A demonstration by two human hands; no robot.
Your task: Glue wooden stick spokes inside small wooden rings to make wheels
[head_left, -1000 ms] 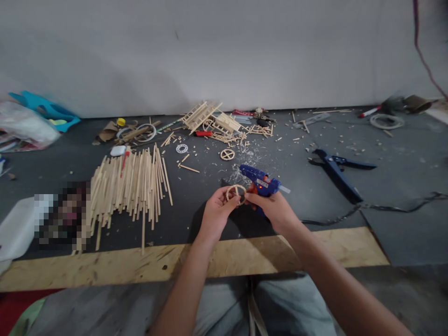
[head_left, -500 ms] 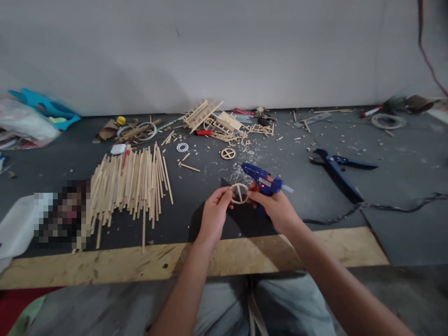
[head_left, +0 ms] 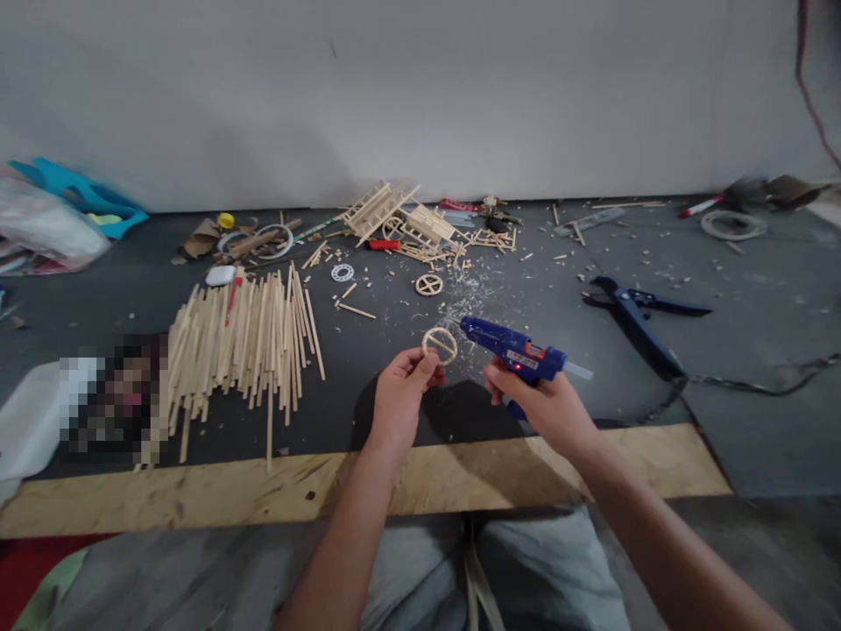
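Observation:
Between the fingertips of my left hand (head_left: 404,390) is a small wooden ring with one bar across it, a wheel (head_left: 449,333) held tilted above the table. My right hand (head_left: 545,399) is closed round the grip of a blue hot glue gun (head_left: 496,337), whose small red light is on. The gun's nozzle points left, just to the right of the wheel and apart from it. A clear glue stick (head_left: 579,372) pokes out of the gun's back. On the table beyond lies another wooden wheel (head_left: 429,285) with crossed spokes.
Many thin wooden sticks (head_left: 246,342) lie spread at the left. Behind are a wooden model (head_left: 387,215), a white perforated ring (head_left: 342,272) and scattered offcuts. Blue-handled cutters (head_left: 637,324) and a dark twisted cord (head_left: 755,383) lie at the right.
My right hand has moved off to the right with the glue gun, its fingers leaving the wheel. The wheel, now in my left hand alone, has turned so its bar slants differently.

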